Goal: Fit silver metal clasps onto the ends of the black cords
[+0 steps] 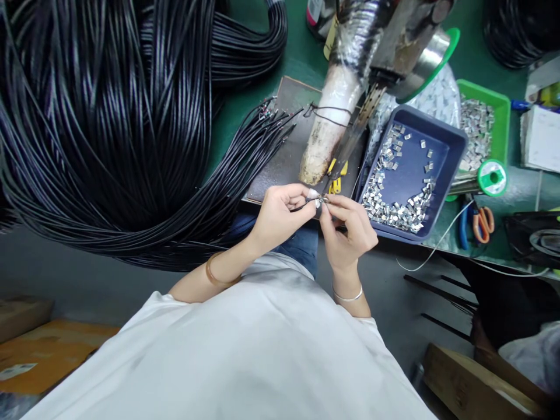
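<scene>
My left hand is closed in a pinch, with white tape on its thumb and a fingertip. Opposite it, my right hand is also pinched, its fingertips almost meeting the left ones. Between them is a small metal part, too tiny to make out in detail and partly hidden by the fingers. Just above the fingertips a soldering iron slants down from its mount, beside a thick wrapped tube. Yellow pieces lie right behind my hands.
A big bundle of black cables covers the left side; stripped cable ends rest on a brown board. At right stand a blue tray of metal shells, a green bin, a solder spool and orange-handled pliers.
</scene>
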Available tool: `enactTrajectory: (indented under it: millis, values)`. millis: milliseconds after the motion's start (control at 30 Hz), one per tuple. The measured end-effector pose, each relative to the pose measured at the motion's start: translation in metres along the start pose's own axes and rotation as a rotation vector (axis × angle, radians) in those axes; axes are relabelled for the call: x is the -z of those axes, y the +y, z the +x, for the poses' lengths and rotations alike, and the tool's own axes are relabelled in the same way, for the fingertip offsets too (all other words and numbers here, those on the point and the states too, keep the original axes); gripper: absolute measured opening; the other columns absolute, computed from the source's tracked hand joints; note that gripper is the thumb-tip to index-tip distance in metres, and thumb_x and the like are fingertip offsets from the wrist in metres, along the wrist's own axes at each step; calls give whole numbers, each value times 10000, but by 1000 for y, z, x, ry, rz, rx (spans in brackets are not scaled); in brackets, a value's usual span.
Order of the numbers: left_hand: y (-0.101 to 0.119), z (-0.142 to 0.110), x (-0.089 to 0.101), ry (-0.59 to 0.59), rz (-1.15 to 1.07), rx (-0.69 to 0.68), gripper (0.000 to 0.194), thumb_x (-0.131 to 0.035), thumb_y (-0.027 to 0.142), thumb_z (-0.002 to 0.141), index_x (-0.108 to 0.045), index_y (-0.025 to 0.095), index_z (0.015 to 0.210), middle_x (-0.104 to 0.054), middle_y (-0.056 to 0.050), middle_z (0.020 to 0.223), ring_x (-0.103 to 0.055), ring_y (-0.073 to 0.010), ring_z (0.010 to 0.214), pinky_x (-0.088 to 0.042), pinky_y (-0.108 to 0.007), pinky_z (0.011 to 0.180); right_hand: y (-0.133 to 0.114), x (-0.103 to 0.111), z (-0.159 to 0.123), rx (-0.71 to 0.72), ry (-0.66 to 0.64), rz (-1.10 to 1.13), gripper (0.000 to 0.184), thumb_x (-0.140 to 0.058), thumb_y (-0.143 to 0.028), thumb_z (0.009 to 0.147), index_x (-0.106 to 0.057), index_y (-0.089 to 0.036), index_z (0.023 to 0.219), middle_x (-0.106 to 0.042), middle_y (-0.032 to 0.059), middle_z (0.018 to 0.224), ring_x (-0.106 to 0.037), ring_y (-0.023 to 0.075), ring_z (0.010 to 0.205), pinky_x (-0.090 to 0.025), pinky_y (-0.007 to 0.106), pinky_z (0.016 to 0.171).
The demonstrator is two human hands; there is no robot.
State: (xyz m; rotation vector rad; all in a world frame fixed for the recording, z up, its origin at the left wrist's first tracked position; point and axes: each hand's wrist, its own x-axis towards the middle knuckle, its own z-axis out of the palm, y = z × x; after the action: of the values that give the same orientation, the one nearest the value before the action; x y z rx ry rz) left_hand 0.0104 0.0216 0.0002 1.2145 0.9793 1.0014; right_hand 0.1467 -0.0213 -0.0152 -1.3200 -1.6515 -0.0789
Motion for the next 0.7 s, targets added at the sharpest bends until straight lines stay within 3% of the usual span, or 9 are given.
enactTrajectory:
  millis: [200, 433, 500, 567, 633, 700]
  values:
    - [6, -2, -1, 8, -9, -22, 94, -646, 194, 761, -628, 104, 742, -315, 70, 510, -253, -35, 479, -177, -191, 447, -2, 2, 3, 25, 20, -13, 187, -688, -99, 807, -658, -235, 932, -748, 5, 1008, -723, 113, 875, -602, 209, 697]
    - [1, -3, 3, -20, -25, 51, 123, -669, 221, 734, -605, 122, 698, -324, 64, 515, -254, -38, 475, -187, -201, 452, -2, 2, -3, 77, -38, -1, 149, -668, -103, 816, -606, -222, 879, -757, 23, 997, -737, 121, 876, -612, 212, 712]
    - [1, -4, 3, -36, -29, 50, 128, -670, 224, 738, -607, 123, 692, -324, 63, 514, -248, -39, 475, -178, -204, 450, -1, 4, -3, 38, -45, 53, 145, -654, -104, 827, -601, -219, 897, -758, 15, 984, -739, 127, 893, -616, 232, 749]
    - [2, -6, 4, -77, -31, 53, 111, -662, 221, 757, -635, 118, 724, -329, 63, 512, -248, -42, 475, -177, -205, 451, 0, 8, -1, -81, -25, 123, 122, -618, -132, 864, -599, -221, 945, -754, -3, 930, -741, 121, 811, -607, 227, 674]
    - [2, -12, 6, -152, -24, 61, 104, -647, 209, 774, -666, 107, 763, -333, 63, 518, -254, -45, 484, -190, -204, 460, 2, 15, 4, -155, 78, 146, 85, -587, -175, 896, -610, -233, 954, -709, -40, 773, -687, 100, 600, -528, 210, 492]
    - [0, -20, 8, -302, 33, 51, 111, -630, 184, 780, -697, 97, 788, -322, 63, 529, -246, -50, 504, -195, -205, 475, 2, 26, 12, -77, 312, 109, 52, -604, -235, 894, -642, -264, 915, -587, -67, 623, -523, 81, 410, -385, 241, 362]
